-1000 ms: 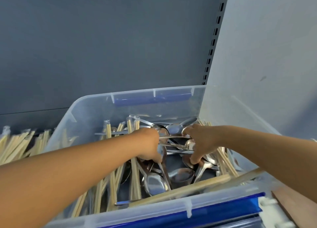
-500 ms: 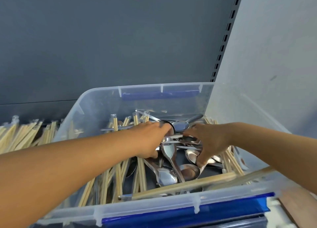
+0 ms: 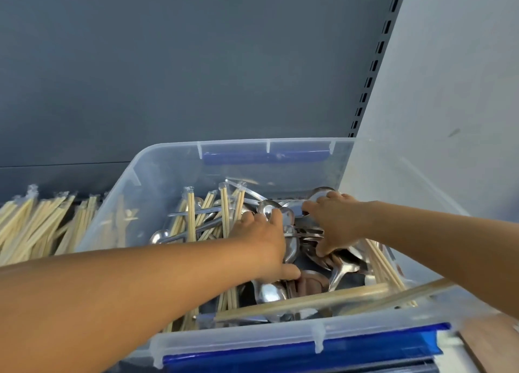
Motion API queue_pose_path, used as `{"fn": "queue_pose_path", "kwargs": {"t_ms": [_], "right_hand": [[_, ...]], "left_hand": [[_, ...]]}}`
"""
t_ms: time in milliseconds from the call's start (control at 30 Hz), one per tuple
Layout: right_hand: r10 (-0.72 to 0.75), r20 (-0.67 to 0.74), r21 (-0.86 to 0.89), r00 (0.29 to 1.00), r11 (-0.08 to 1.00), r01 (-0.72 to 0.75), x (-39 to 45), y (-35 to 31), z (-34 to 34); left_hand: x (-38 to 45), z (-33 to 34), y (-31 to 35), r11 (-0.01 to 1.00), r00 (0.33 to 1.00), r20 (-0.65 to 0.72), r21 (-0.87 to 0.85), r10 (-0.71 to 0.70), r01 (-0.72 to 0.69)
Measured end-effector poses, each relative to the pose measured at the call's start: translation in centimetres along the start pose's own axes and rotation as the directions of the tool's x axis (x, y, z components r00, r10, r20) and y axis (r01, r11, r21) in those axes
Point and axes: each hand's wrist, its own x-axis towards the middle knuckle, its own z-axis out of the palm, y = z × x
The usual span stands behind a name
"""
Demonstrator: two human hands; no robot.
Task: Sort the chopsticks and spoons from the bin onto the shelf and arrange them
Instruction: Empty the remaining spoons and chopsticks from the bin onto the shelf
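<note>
Head view: wrapped chopsticks [image 3: 42, 226] lie piled on the shelf at far left. In the clear bin [image 3: 168, 173], the left hand [image 3: 264, 240] and right hand [image 3: 334, 226] both curl their fingers into the metal spoons [image 3: 283, 212]; exact grips hidden.

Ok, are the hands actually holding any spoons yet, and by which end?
Both the left hand and right hand are on the metal spoons in the bin; grip and end cannot be told.
</note>
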Motion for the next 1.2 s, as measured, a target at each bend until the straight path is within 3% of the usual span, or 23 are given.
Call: {"fn": "queue_pose_path", "kwargs": {"t_ms": [67, 167, 400, 600, 767, 967, 1200], "right_hand": [[0.003, -0.023, 0.139, 1.000, 0.990, 0.001, -0.1, 0.0, 0.1], [-0.022, -0.046, 0.172, 0.999, 0.985, 0.030, -0.3, -0.2, 0.1], [-0.023, -0.046, 0.222, 0.999, 0.975, 0.032, 0.1, -0.6, 0.5], [0.030, -0.157, 0.175, 0.987, 0.985, -0.002, 0.2, -0.6, -0.4], [0.080, -0.185, 0.353, 0.980, 0.936, -0.010, 0.1, -0.4, -0.7], [0.146, -0.052, 0.523, 0.988, 0.847, -0.098, 0.1, -0.2, -0.6], [0.119, 0.028, 0.634, 0.993, 0.766, -0.109, -0.3, -0.7, -0.7]], "left_hand": [[0.4, 0.2, -0.3, 0.989, 0.998, -0.046, -0.144, -0.036, 0.029], [0.6, 0.2, -1.1, 0.956, 0.994, -0.057, -0.284, -0.094, 0.074], [0.7, -0.3, -1.1, 0.947, 0.983, 0.017, -0.267, -0.182, 0.179], [1.2, -0.6, -1.5, 0.953, 0.990, 0.072, -0.269, -0.123, 0.138], [1.8, -0.6, -2.1, 0.962, 0.991, 0.102, -0.251, -0.087, 0.110], [1.6, -0.7, -2.0, 0.983, 0.991, 0.102, -0.152, -0.090, 0.105], [1.5, -0.7, -1.8, 0.954, 0.993, 0.080, -0.277, -0.092, 0.111]]}}
